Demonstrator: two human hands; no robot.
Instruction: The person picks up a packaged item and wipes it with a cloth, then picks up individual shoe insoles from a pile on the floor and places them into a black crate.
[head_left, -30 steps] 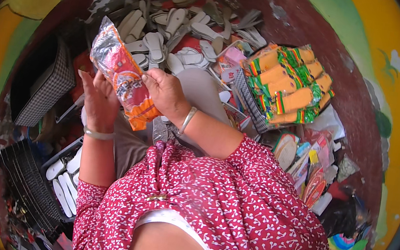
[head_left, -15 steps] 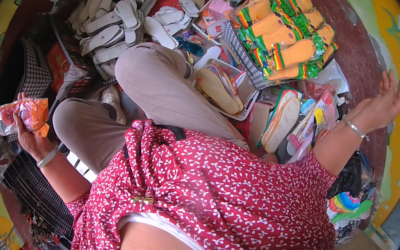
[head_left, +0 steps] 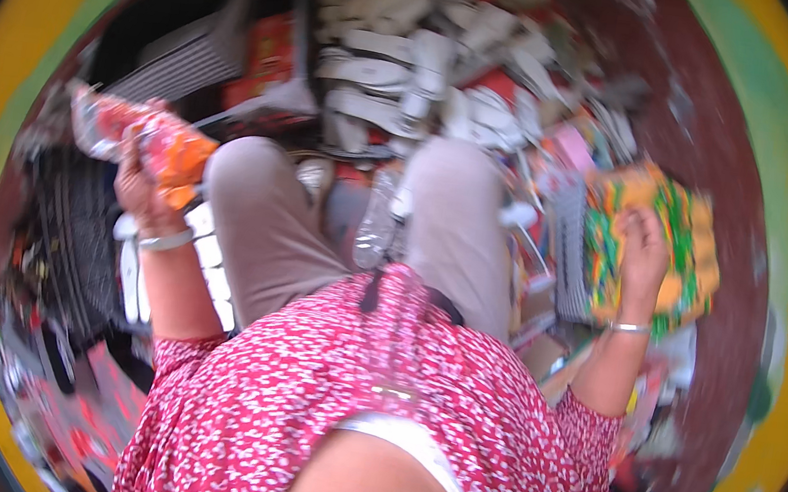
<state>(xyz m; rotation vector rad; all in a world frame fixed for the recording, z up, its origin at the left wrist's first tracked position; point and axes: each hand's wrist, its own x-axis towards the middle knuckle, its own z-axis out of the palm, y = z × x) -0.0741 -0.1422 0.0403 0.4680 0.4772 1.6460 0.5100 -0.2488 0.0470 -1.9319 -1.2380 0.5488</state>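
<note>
At the left, my left hand [head_left: 144, 191] is closed around a crumpled orange, red and clear plastic packet [head_left: 150, 136]; its contents cannot be made out. My right hand [head_left: 644, 254] is raised at the right, fingers loosely bent and a little apart, with nothing visible in it. Behind it in the picture are orange insoles [head_left: 702, 252] in green-trimmed wrappers, heaped in a grey patterned basket [head_left: 568, 254]. Whether the hand touches them is unclear through the motion blur.
White shoe soles [head_left: 377, 75] lie piled beyond my knees. A dark checked basket [head_left: 176, 48] stands at the far left beside something red [head_left: 270, 51]. A clear plastic wrapper [head_left: 378, 219] lies between my legs. Black ridged material [head_left: 67, 233] is at the left, below the packet.
The view has swung leftward and blurred. My right hand has come in from the far right to the insole basket, and my left hand is higher in the picture, still gripping the packet.
</note>
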